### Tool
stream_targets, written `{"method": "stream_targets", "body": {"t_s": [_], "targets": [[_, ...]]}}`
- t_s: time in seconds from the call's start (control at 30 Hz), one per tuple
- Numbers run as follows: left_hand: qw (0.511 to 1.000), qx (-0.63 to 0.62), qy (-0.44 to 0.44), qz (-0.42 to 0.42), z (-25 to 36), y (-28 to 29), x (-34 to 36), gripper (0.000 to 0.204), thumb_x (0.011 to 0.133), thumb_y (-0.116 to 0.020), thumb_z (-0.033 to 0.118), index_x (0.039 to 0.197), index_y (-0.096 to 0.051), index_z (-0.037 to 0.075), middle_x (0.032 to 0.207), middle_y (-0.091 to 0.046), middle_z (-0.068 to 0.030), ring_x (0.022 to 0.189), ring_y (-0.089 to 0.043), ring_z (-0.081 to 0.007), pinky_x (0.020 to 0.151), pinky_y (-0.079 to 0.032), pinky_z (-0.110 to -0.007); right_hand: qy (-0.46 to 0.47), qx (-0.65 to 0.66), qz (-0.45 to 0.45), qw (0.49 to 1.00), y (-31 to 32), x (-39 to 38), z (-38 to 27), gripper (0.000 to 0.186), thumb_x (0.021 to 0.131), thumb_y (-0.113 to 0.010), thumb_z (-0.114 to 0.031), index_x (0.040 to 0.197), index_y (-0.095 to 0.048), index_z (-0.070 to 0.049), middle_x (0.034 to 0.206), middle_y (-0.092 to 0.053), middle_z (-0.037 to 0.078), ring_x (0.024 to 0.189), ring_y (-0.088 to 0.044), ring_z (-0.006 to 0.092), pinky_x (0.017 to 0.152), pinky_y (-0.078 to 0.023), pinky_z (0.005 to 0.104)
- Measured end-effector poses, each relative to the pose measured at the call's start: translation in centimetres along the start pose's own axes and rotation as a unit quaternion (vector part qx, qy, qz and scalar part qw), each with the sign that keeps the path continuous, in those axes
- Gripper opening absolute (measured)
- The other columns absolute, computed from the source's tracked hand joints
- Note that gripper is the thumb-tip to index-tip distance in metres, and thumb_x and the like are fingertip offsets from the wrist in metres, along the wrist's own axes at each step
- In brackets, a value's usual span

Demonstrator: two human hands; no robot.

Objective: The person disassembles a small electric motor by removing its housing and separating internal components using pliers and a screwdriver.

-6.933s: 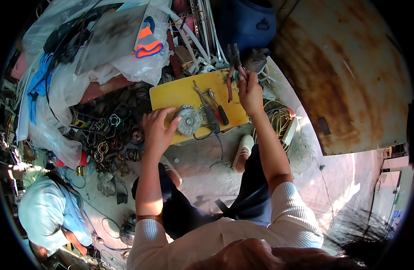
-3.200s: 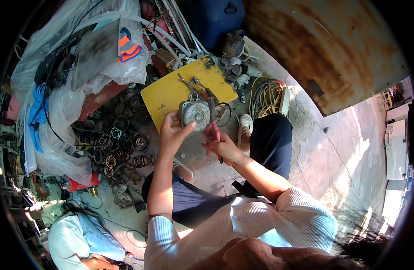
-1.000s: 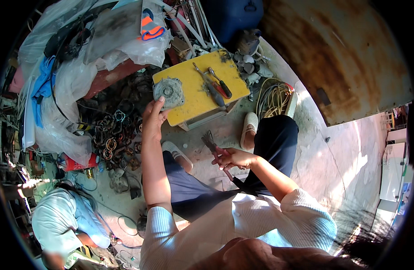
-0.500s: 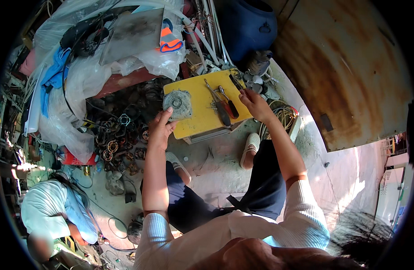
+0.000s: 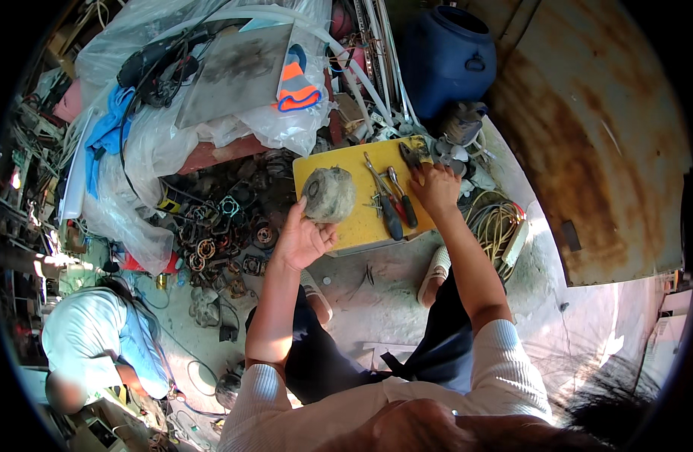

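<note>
"Where's the piece?"

"Round grey metal housing, left part of the yellow tabletop, tipped up on its rim, flat face turned left."

"Hands?"

"Apart. My left hand has its thumb at the housing's lower edge, fingers loosely curled by it; can't tell if that's a firm grip. My right hand is over the tabletop's right edge, fingers spread, at the pliers. Handles hidden, can't tell if I'm gripping them."

"How far along?"

"Early to midway, I'd judge. Body looks whole from here, no cover visibly off. Small loose bits lie mid-tabletop, too small to name. Opening work, if any, looks left to do."

"Surface?"

"Yellow, scuffed, dark grime at the far right corner. Two dark-handled tools lie right of centre."

"Room?"

"Cluttered. Left of the tabletop, a heap of motor parts; beyond that, plastic sheeting. Behind the tabletop, a blue drum. Right of it, coiled cable, then a rusty panel. Co-worker bent over, well left and nearer me than the tabletop."
</note>
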State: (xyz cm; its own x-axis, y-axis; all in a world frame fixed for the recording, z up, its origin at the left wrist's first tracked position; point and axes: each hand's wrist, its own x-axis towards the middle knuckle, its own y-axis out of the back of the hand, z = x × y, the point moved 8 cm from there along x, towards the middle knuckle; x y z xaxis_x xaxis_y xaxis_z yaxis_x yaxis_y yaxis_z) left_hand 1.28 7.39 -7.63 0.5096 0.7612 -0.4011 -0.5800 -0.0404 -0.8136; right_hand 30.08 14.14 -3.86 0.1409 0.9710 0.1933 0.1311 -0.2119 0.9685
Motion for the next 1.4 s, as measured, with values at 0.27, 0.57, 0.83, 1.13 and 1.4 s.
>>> {"method": "stream_targets", "body": {"t_s": [0.27,0.57,0.83,1.13,1.4], "targets": [[0.965,0.190,-0.146,0.105,2.2,0.3,-0.1,0.051,0.091,-0.070,0.041,0.129,-0.055,0.010,0.121,-0.061,-0.0012,0.100,-0.060,-0.0142,0.087,-0.046,-0.032,0.037,0.328,0.054,0.942,5.2,-0.4,-2.0,0.050,0.080,-0.079,-0.030,0.124,-0.067,-0.010,0.120,-0.066,0.016,0.116,-0.060,0.0345,0.098,-0.045,0.0476],[0.869,0.343,-0.311,0.175,3.7,-2.7,-0.6,0.063,0.081,-0.082,0.017,0.131,-0.051,-0.004,0.120,-0.062,-0.0115,0.104,-0.065,-0.0154,0.085,-0.053,-0.028,0.265,0.333,0.010,0.905,8.2,-4.7,-11.9,0.087,0.068,-0.088,-0.031,0.142,-0.048,-0.008,0.138,-0.053,0.015,0.128,-0.050,0.0349,0.111,-0.035,0.0480],[0.798,0.444,-0.358,0.195,4.2,-5.1,-1.6,0.062,0.078,-0.083,0.011,0.129,-0.053,-0.006,0.121,-0.063,-0.0142,0.098,-0.067,-0.0168,0.081,-0.054,-0.028,0.235,0.268,0.058,0.932,7.0,-5.8,-13.4,0.086,0.064,-0.087,-0.029,0.138,-0.048,-0.010,0.127,-0.057,0.012,0.124,-0.052,0.0301,0.114,-0.021,0.0620],[0.646,0.629,-0.378,0.211,5.8,-8.6,-3.1,0.066,0.078,-0.081,0.040,0.127,-0.059,0.001,0.117,-0.068,-0.0131,0.103,-0.068,-0.0222,0.086,-0.053,-0.035,0.185,0.353,0.048,0.916,5.9,-5.0,-12.4,0.082,0.062,-0.088,-0.027,0.132,-0.052,-0.004,0.118,-0.060,0.013,0.114,-0.058,0.0319,0.110,-0.034,0.0545],[0.876,0.391,-0.273,0.073,5.7,-4.1,-0.1,0.070,0.089,-0.075,0.039,0.140,-0.050,-0.002,0.133,-0.059,-0.0162,0.121,-0.057,-0.0219,0.101,-0.044,-0.033,0.095,0.577,-0.116,0.803,3.2,-3.7,-11.1,0.088,0.064,-0.091,-0.027,0.135,-0.051,0.005,0.121,-0.059,0.016,0.112,-0.061,0.0240,0.095,-0.051,0.0355]]}}
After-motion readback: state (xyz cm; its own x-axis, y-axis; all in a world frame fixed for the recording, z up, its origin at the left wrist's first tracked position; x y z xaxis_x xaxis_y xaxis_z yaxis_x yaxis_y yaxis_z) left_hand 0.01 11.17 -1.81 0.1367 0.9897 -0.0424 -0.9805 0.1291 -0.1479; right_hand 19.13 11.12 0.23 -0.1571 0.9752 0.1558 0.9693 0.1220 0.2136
